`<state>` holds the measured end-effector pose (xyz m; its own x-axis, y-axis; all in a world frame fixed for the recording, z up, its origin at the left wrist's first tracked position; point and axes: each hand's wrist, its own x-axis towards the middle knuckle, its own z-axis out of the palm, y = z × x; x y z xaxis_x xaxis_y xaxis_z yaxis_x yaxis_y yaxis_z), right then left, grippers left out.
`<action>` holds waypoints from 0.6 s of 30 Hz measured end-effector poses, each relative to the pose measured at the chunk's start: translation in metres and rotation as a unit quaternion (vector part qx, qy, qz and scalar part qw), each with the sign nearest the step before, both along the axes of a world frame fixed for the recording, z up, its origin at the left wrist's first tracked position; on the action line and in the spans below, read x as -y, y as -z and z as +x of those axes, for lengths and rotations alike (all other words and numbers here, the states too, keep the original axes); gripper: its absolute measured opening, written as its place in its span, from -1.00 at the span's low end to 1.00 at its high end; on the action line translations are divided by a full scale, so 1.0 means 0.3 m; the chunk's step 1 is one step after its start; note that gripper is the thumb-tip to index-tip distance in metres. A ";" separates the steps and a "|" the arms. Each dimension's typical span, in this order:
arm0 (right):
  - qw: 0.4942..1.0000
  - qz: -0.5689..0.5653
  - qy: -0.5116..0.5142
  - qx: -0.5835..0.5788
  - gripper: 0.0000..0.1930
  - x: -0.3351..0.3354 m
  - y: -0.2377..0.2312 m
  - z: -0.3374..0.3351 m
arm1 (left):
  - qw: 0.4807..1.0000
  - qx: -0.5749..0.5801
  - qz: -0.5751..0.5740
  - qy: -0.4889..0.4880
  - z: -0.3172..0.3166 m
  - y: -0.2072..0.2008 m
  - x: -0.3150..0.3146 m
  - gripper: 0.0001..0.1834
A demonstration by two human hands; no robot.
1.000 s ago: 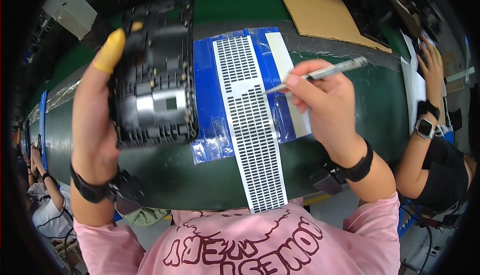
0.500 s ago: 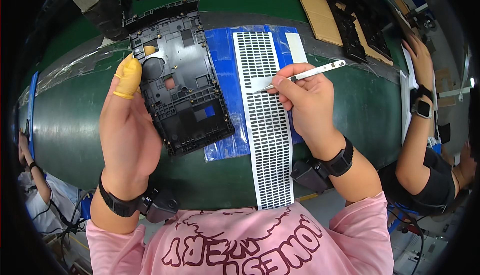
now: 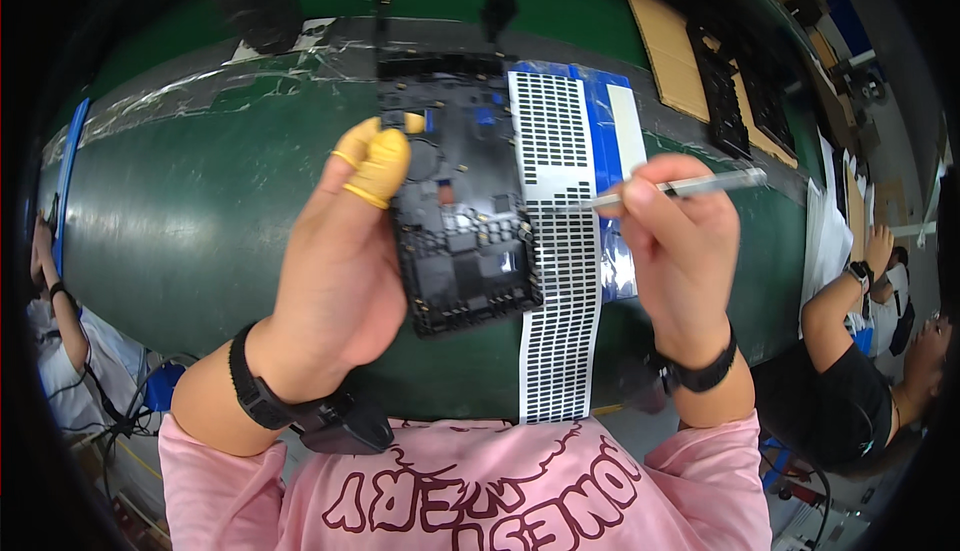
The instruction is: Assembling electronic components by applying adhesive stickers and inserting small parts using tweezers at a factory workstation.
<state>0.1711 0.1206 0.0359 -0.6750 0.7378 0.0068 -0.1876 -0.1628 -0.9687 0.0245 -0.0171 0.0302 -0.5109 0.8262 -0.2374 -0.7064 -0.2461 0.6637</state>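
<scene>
My left hand (image 3: 335,276) is closed on the left edge of a black moulded plastic housing (image 3: 470,166), upright with its ribbed inner side facing me. Yellow finger cots (image 3: 382,166) cover its thumb and a finger. My right hand (image 3: 690,251) pinches pale tweezers (image 3: 715,184), smeared by motion, their tips pointing left close to the housing's right edge. Whether the tips carry a sticker cannot be made out. Beneath lies a long white sheet (image 3: 528,391) with rows of small black stickers, a patch of them gone near its upper part. The housing covers some of its left edge.
Blue plastic sheeting (image 3: 622,271) and a white strip (image 3: 627,131) lie under and beside the sticker sheet on the green table (image 3: 200,231). Cardboard (image 3: 668,61) with more black parts (image 3: 722,101) sits at the back right. Other people work at both sides.
My left hand has carried the housing to the right, over the sheet's left edge. My right hand with the tweezers has moved right and slightly nearer to me.
</scene>
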 end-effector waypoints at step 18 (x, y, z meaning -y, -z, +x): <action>0.996 -0.010 -0.080 -0.032 -0.82 0.148 -0.009 0.007 | 0.999 -0.013 0.004 0.051 0.050 -0.011 0.025 -0.61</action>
<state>0.1732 0.0763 0.0387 -0.7831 0.6206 0.0399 -0.2184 -0.2144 -0.9520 0.0395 -0.0245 0.0335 -0.4294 0.8763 -0.2184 -0.7102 -0.1783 0.6810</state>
